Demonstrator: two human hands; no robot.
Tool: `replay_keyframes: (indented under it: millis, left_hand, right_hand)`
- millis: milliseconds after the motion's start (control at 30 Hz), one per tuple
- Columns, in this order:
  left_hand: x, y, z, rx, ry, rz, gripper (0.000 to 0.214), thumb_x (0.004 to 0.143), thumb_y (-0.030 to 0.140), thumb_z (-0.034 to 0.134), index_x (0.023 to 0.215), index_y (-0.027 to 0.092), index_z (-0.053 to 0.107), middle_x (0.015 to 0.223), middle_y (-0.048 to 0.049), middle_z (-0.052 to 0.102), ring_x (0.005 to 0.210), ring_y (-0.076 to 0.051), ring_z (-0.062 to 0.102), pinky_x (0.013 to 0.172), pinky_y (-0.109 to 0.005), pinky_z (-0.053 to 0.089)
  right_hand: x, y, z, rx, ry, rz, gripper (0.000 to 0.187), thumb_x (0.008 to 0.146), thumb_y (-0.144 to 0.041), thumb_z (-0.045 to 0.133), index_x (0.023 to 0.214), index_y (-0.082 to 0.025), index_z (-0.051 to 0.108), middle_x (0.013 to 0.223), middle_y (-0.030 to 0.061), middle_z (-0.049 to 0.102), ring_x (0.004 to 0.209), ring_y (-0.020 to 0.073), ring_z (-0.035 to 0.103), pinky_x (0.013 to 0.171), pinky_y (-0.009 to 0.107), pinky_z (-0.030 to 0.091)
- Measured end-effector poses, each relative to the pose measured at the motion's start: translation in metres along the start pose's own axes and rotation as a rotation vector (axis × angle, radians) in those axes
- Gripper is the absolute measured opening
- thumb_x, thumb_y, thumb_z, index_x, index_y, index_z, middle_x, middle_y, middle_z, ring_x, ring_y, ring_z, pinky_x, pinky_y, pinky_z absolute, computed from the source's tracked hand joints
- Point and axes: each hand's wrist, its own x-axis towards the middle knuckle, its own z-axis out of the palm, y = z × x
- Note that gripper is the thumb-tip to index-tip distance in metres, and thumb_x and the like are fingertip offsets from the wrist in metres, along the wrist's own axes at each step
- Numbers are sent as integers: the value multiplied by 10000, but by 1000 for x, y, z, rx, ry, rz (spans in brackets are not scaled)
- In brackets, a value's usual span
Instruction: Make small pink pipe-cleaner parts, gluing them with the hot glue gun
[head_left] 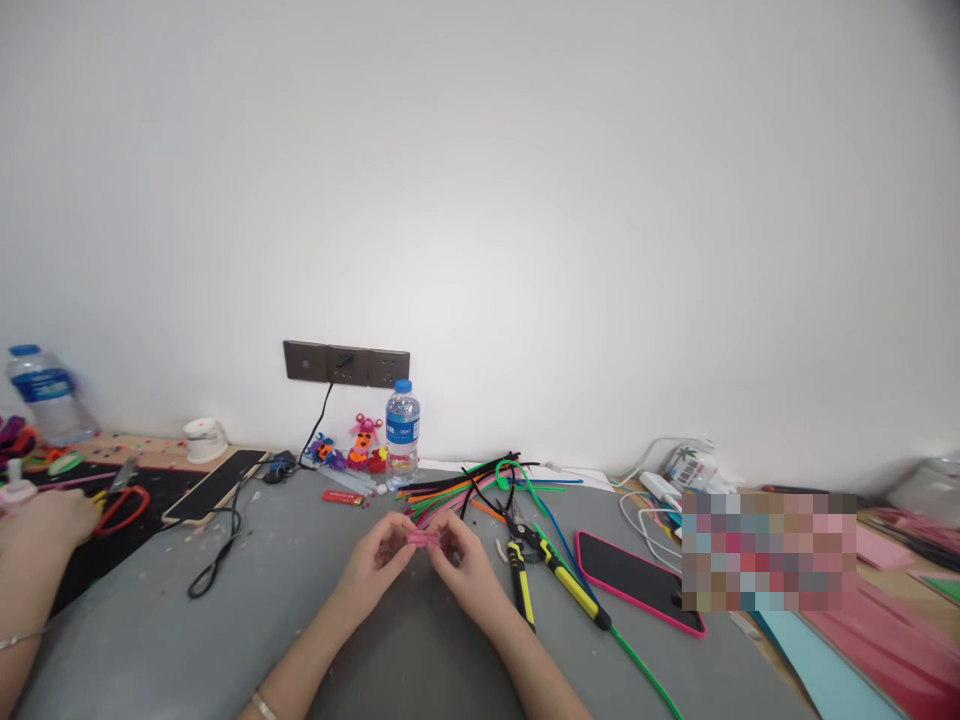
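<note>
A small pink pipe-cleaner piece (422, 538) is pinched between my two hands over the grey mat, in the lower middle of the head view. The fingertips of my left hand (381, 556) grip its left end. On its right end close the thumb and forefinger of my right hand (460, 562). Just behind my hands lies a bundle of coloured pipe cleaners (442, 488), partly hidden by the fingers. To the right of my right hand, pliers (531, 545) with yellow and black handles rest on the mat with their handles spread.
A water bottle (403, 440) and small fuzzy figures (364, 440) stand at the back. A pink-cased phone (637, 582) lies right; another phone (217, 486) and a black cable (225, 555) lie left. A co-worker's hand (56, 520) is beside red-handled scissors (127, 508).
</note>
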Motion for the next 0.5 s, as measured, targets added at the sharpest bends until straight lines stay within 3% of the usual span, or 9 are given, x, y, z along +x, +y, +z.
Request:
replay_keyframes:
  millis: [500]
  left_hand:
    - [3, -2, -2, -29, 61, 59, 160, 842, 338, 638, 862, 182, 613, 747, 17, 565, 694, -145, 546, 655, -222, 440]
  right_hand:
    - [0, 6, 1, 84, 36, 8, 45, 883, -244, 538, 894, -201, 530, 806, -4, 551, 624, 128, 482, 572, 237, 357]
